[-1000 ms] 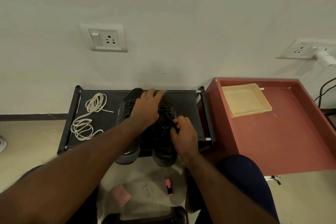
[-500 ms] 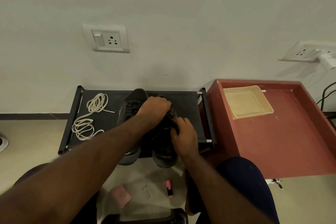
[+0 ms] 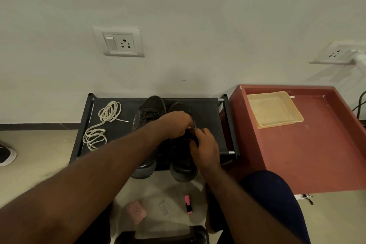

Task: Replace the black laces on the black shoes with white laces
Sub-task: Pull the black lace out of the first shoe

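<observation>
Black shoes (image 3: 152,106), two; white coils (image 3: 109,112), two

A low black rack (image 3: 208,117) with a fabric top and tube rails stood against the wall. On its left part lay two loose coils of white shoelaces (image 3: 109,112), one behind the other. At its middle sat a pair of black sports shoes (image 3: 152,105) with black laces (image 3: 148,114), side by side, toes toward the wall, heels overhanging the front edge. Just beside the rack's right end stood a red rimmed table (image 3: 316,154), carrying a shallow pale-yellow plastic tray (image 3: 275,111) near its far left corner. On the beige floor (image 3: 39,168) in front lay a pink highlighter (image 3: 187,204), a small pink rounded square (image 3: 136,212) and a small clear plastic piece (image 3: 164,207).
</observation>
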Action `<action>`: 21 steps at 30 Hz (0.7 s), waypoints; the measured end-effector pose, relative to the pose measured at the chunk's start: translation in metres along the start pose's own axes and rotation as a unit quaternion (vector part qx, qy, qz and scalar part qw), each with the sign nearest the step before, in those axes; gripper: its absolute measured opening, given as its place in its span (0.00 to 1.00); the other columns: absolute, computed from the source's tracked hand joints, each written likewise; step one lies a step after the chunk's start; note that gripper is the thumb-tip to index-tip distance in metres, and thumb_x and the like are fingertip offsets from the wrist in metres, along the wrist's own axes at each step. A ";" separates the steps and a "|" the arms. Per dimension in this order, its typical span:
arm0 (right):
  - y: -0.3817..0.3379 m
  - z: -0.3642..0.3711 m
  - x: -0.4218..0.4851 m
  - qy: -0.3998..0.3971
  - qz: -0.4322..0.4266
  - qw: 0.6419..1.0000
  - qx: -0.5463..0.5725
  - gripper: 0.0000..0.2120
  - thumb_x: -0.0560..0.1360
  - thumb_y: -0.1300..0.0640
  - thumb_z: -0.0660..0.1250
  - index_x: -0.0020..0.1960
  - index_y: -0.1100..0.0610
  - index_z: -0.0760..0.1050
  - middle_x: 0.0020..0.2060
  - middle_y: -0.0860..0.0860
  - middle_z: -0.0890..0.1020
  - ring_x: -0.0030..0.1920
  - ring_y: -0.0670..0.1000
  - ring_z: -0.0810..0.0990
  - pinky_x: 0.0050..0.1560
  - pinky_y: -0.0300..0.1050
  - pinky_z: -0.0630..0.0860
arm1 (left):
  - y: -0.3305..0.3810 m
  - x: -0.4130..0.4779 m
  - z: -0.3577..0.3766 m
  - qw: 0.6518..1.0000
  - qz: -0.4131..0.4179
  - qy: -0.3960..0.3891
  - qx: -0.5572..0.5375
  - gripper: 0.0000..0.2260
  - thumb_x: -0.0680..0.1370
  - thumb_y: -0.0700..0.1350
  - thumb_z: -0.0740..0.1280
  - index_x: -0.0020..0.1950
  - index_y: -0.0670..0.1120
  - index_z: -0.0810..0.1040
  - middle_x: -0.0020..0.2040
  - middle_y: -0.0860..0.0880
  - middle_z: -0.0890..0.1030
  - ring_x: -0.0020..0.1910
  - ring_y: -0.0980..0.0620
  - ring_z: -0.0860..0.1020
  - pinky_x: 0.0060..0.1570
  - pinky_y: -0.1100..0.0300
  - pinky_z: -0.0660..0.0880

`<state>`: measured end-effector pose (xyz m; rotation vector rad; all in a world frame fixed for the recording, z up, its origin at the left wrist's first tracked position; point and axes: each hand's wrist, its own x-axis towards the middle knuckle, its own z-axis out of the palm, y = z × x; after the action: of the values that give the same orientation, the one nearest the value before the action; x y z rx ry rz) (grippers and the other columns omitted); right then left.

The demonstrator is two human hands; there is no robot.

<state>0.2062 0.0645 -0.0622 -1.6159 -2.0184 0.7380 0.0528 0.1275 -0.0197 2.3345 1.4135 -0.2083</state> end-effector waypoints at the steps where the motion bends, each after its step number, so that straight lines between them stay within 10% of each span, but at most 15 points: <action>1: 0.001 0.000 -0.001 0.000 -0.003 1.000 0.000 0.14 0.74 0.56 0.60 0.56 0.52 0.78 0.46 0.49 0.75 0.47 0.52 0.75 0.44 0.52 0.77 | 0.000 0.003 -0.001 1.000 0.002 -0.015 0.013 0.08 0.78 0.39 0.62 0.51 0.43 0.81 0.50 0.43 0.80 0.49 0.43 0.77 0.50 0.50 0.75; 7: 0.000 0.000 -0.001 -0.005 0.007 1.000 0.012 0.13 0.76 0.59 0.63 0.58 0.50 0.78 0.46 0.47 0.75 0.47 0.50 0.75 0.46 0.50 0.77 | 0.007 0.007 -0.010 0.995 -0.019 -0.039 0.088 0.09 0.79 0.38 0.62 0.57 0.41 0.78 0.57 0.42 0.77 0.56 0.43 0.76 0.57 0.51 0.73; 15: 0.002 0.001 0.001 0.000 0.015 1.000 0.008 0.12 0.74 0.59 0.64 0.56 0.52 0.79 0.48 0.50 0.77 0.50 0.53 0.77 0.49 0.52 0.77 | -0.030 -0.004 -0.039 0.896 -0.290 0.255 -0.220 0.10 0.77 0.34 0.62 0.55 0.33 0.79 0.56 0.36 0.79 0.58 0.38 0.76 0.57 0.51 0.73; 21: 0.000 0.002 0.003 0.003 0.009 1.000 0.000 0.11 0.73 0.57 0.61 0.53 0.53 0.78 0.45 0.51 0.75 0.47 0.54 0.75 0.45 0.55 0.76 | -0.013 -0.013 -0.013 0.991 -0.051 0.107 0.062 0.23 0.79 0.42 0.64 0.74 0.53 0.67 0.72 0.47 0.67 0.71 0.44 0.63 0.68 0.45 0.63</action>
<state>0.2047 0.0670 -0.0638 -1.6353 -2.0014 0.7387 0.0346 0.1275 -0.0075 2.4462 1.6685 -0.0781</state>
